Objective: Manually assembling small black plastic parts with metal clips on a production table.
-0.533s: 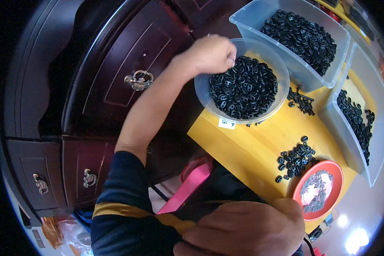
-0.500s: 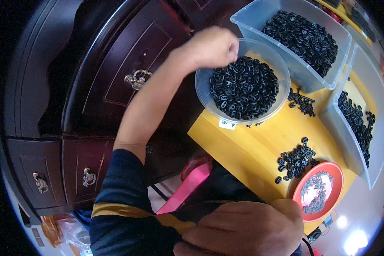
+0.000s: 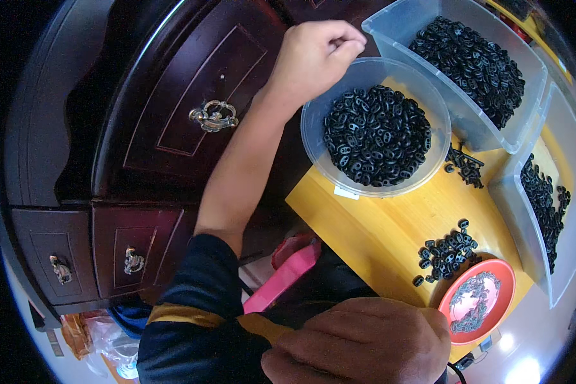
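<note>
My left hand (image 3: 319, 56) is raised at the far left rim of a round clear tub (image 3: 312, 144), thumb and fingertips pressed together; whatever they may hold is too small to make out. Many small black oval pieces with two holes (image 3: 377, 137) fill much of the tub. Close to the camera at the lower middle, my right hand (image 3: 365, 342) is closed with its fingers curled under, hiding anything inside. Just beyond it stands a red dish (image 3: 507, 288) holding tiny grey pieces (image 3: 470, 320). A loose pile of black two-holed pieces (image 3: 448, 253) lies beside the dish.
A clear bin (image 3: 390, 48) of black pieces stands at the back right, and a second clear bin (image 3: 515, 217) at the right edge. Black stem-like parts (image 3: 465, 168) lie between them and the tub on the yellow tabletop (image 3: 365, 224). Dark drawers (image 3: 173, 128) rise on the left.
My left hand has lifted from over the black pieces, up and away past the tub's far left rim. The view has shifted slightly; my right hand stays closed in about the same place.
</note>
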The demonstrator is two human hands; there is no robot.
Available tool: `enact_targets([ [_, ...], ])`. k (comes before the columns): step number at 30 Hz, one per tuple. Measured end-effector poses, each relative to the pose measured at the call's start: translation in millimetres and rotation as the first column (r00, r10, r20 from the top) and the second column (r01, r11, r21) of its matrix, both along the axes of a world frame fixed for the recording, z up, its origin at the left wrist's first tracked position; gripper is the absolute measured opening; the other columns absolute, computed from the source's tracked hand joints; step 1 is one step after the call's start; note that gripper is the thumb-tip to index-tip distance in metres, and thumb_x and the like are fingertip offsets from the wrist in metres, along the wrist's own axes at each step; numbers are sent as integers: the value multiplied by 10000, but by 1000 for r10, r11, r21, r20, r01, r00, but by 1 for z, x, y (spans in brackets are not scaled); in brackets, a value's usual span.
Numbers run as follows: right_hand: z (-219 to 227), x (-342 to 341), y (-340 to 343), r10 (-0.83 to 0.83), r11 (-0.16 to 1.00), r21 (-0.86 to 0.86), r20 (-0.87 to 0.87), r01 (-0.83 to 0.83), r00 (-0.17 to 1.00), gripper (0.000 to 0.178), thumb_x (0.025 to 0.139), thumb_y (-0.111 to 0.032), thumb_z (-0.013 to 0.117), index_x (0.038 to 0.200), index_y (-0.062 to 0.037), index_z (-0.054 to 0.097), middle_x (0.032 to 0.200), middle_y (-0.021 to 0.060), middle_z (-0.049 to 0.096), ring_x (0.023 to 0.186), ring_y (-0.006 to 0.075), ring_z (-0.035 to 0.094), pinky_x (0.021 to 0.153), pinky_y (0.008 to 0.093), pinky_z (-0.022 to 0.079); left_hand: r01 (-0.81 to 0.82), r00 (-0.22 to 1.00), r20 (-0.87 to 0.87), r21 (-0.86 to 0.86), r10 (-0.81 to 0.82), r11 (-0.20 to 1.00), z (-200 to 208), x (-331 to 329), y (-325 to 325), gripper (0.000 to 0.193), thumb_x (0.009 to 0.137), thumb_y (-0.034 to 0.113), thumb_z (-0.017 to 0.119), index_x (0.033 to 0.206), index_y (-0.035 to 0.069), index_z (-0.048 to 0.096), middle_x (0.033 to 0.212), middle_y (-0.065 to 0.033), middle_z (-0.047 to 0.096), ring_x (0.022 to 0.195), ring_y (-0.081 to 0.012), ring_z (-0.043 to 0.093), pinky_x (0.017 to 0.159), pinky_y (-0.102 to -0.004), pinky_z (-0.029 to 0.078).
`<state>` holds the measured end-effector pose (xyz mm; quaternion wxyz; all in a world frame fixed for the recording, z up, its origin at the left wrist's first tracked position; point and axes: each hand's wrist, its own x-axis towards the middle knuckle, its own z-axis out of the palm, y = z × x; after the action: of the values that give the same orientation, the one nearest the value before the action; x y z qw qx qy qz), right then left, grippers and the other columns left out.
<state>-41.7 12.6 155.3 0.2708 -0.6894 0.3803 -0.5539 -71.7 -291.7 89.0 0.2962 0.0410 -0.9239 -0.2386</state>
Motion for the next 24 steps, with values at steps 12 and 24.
enact_targets([
  [12, -20, 52, -32, -383, 855, 6, 680, 518, 625, 166, 792, -144, 732, 863, -1, 686, 808, 150, 729, 634, 240, 725, 502, 295, 576, -55, 998, 18, 271, 53, 961, -61, 93, 58, 108, 883, 13, 672, 976, 11, 726, 812, -70, 700, 721, -123, 652, 679, -266, 503],
  [24, -9, 8, -20, -526, 846, 36, 216, 531, 823, 118, 852, -184, 741, 887, -88, 684, 734, 85, 715, 610, 181, 718, 501, 270, 561, 15, 963, -267, 178, 34, 984, -87, 92, 62, 96, 836, -1, 714, 928, 24, 706, 696, -40, 629, 541, -127, 554, 533, -252, 433],
])
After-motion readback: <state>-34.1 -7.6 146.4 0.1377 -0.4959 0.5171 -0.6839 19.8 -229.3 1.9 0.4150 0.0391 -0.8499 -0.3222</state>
